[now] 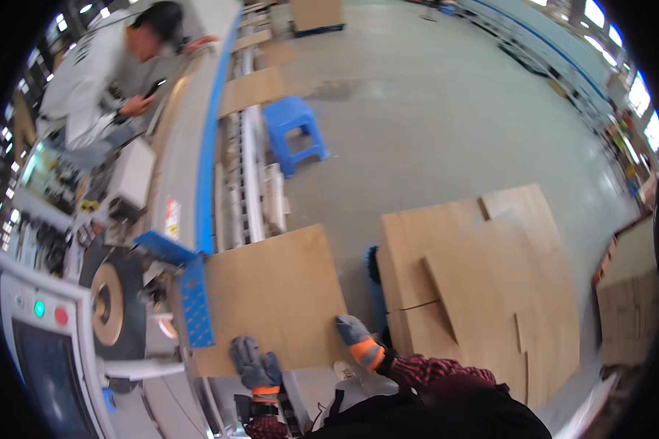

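Note:
A flat light-brown wooden board [278,285] lies on the machine's feed side, its left edge against a blue perforated metal guard [197,304]. My left hand [255,364], in a grey work glove with an orange band, rests on the board's near edge, fingers spread flat. At the board's right edge is my right hand [360,342], gloved the same way. Its fingers are stretched out and touch the edge; their undersides are hidden.
Stacked wooden boards [490,285] stand at my right. A blue plastic stool [295,133] sits beyond the roller conveyor [251,168]. At left are a control panel [47,344] and a tape reel [108,304]. Across the machine, a person [102,80] holds a phone [154,88].

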The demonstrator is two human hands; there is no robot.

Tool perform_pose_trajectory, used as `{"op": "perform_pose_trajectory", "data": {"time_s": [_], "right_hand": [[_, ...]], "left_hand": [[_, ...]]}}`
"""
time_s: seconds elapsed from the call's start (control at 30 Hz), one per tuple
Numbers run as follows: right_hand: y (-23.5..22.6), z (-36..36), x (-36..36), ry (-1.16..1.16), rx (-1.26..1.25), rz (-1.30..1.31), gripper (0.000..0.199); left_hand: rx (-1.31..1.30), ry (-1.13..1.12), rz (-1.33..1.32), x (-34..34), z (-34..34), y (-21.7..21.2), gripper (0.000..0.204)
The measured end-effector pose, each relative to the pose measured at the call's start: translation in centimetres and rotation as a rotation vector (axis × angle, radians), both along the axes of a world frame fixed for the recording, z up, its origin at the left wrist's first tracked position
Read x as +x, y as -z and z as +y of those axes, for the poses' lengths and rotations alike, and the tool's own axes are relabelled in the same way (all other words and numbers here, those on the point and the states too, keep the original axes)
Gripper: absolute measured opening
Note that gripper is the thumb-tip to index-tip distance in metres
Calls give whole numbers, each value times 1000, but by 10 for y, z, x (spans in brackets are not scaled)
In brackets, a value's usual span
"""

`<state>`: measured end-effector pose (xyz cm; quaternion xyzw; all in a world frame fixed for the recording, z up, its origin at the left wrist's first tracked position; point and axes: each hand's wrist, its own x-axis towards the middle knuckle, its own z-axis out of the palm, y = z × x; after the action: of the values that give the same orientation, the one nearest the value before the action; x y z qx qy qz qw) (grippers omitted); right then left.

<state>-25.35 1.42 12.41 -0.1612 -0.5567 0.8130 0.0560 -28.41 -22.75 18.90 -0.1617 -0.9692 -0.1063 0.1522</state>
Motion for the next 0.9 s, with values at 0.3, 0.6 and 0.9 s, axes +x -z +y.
{"op": "perform_pose_trajectory", "data": {"time_s": [0.3,0.6,0.9], "right_hand": [[72,305,70,499,2035,-416,18],[25,519,226,751,1234,-1263,79],[55,443,238,960,1304,-1189,73]], "left_hand": [[-94,1,104,-93,19,5,50],[-137,0,208,-197,31,20,40],[-323,633,-543,6,272,144,25]]}}
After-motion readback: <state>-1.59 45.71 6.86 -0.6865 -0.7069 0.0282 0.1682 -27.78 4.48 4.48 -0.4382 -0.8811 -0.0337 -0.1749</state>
